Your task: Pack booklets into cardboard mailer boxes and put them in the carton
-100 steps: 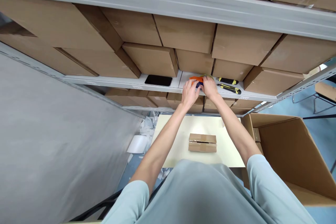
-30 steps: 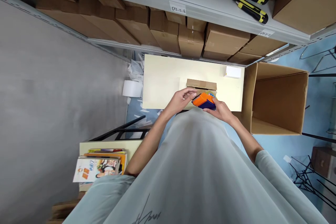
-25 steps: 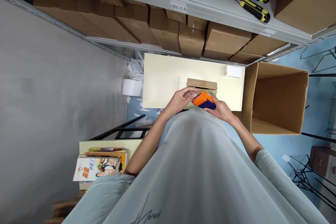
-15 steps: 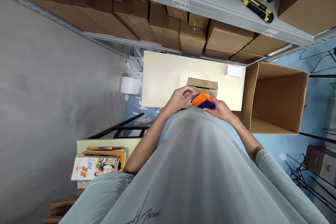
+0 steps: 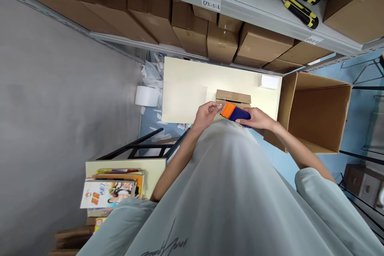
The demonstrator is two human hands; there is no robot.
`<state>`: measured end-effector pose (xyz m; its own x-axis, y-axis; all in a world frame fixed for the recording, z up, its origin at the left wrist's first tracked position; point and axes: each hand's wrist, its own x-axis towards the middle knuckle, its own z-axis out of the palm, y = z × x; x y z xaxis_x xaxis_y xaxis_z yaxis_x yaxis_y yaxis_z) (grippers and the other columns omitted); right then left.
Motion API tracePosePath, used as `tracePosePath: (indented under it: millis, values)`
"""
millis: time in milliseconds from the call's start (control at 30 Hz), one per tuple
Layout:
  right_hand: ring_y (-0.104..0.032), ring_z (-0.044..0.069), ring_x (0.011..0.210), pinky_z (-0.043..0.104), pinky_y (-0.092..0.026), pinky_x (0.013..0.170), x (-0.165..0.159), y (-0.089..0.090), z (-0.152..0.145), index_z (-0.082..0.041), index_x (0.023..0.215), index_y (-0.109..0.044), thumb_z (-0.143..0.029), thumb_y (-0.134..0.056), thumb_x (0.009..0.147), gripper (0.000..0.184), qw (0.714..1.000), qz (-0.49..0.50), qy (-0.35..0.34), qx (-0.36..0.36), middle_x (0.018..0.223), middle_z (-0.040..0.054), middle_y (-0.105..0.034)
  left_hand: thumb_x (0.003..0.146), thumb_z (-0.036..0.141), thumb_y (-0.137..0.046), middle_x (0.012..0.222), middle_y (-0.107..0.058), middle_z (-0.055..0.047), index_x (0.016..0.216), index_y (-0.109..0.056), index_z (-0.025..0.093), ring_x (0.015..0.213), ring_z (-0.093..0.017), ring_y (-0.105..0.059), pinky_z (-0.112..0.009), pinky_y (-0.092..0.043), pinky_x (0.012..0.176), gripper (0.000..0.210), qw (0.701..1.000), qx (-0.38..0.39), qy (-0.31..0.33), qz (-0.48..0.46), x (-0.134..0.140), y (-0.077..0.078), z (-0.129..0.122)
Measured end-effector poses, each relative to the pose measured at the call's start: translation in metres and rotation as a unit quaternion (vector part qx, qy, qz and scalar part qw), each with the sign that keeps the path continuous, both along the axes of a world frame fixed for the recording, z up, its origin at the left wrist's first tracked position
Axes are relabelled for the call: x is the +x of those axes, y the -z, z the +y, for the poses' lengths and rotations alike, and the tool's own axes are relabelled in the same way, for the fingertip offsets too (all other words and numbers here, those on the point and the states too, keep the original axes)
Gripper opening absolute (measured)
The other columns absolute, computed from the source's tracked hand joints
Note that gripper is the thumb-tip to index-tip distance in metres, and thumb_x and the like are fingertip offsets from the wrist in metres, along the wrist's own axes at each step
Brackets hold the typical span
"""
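My right hand (image 5: 255, 118) is wrapped round the dark blue part of what looks like a tape dispenser (image 5: 235, 113), whose orange end points left. Close to that orange end, my left hand (image 5: 208, 114) has its thumb and fingertips pinched together. Whatever is between those fingertips is too small to make out. Just beyond both hands, a small brown cardboard box (image 5: 233, 96) lies on the cream table (image 5: 186, 88), partly hidden by the dispenser and my hands.
A large open cardboard box (image 5: 318, 112) stands right of the table. A white box (image 5: 269, 82) sits at the table's back right. Above, a grey shelf (image 5: 240, 4) holds two utility knives (image 5: 300, 11); brown boxes fill the level below. Books (image 5: 109, 193) are stacked lower left.
My right hand has moved right and turned the dispenser, so more of its dark blue side shows. My left hand stays near the orange end, fingers still pinched.
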<state>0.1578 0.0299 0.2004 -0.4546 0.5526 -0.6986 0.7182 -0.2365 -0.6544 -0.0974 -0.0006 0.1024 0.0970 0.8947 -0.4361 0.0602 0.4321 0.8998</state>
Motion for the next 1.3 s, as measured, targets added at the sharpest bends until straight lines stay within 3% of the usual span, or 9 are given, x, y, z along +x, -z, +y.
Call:
tracePosePath:
  millis: [167,300,600,867,1300]
  values:
    - [-0.072,0.020,0.069,0.030,-0.047,0.067,0.008,-0.022,0.027,-0.022,0.098,-0.072,-0.070,-0.076,0.093,0.048,0.997,-0.050,-0.060,0.000,0.080,0.0020,-0.080,0.081,0.068,-0.081,0.085,-0.075,-0.006,0.094,-0.076,0.021,0.074,-0.018,-0.061,-0.031,-0.049,0.068,0.049,0.998,-0.014,-0.066,-0.007,-0.013,0.004,0.015]
    - [-0.073,0.020,0.068,0.030,-0.050,0.067,0.016,-0.027,0.047,-0.022,0.091,-0.070,-0.077,-0.076,0.089,0.055,0.994,-0.076,-0.067,-0.043,0.076,0.0029,-0.080,0.079,0.063,-0.083,0.091,-0.077,-0.008,0.093,-0.076,0.019,0.075,-0.017,-0.061,-0.030,-0.047,0.065,0.046,0.993,-0.040,-0.107,-0.009,-0.033,0.018,0.028]
    - [-0.069,0.018,0.062,0.029,-0.053,0.063,0.007,0.011,0.083,-0.019,0.084,-0.071,-0.086,-0.083,0.077,0.068,0.986,-0.080,-0.100,-0.107,0.070,0.0037,-0.076,0.077,0.041,-0.081,0.089,-0.078,-0.007,0.084,-0.076,0.018,0.068,-0.013,-0.058,-0.027,-0.045,0.062,0.025,0.981,-0.122,-0.145,-0.041,-0.032,0.056,0.028]
    - [-0.066,0.017,0.062,0.030,-0.051,0.063,0.003,0.046,0.100,-0.019,0.076,-0.070,-0.087,-0.087,0.071,0.071,0.980,-0.116,-0.111,-0.121,0.070,0.0051,-0.073,0.076,0.044,-0.081,0.088,-0.077,-0.007,0.084,-0.076,0.019,0.070,-0.015,-0.058,-0.027,-0.043,0.063,0.027,0.979,-0.143,-0.143,-0.002,-0.026,0.073,0.033]
    - [-0.062,0.017,0.062,0.030,-0.048,0.062,0.000,0.058,0.102,-0.019,0.080,-0.070,-0.083,-0.091,0.069,0.068,0.979,-0.129,-0.110,-0.113,0.071,0.0040,-0.071,0.070,0.044,-0.086,0.088,-0.078,-0.007,0.085,-0.077,0.018,0.063,-0.012,-0.051,-0.029,-0.040,0.060,0.031,0.972,-0.192,-0.137,-0.016,-0.018,0.103,0.036]
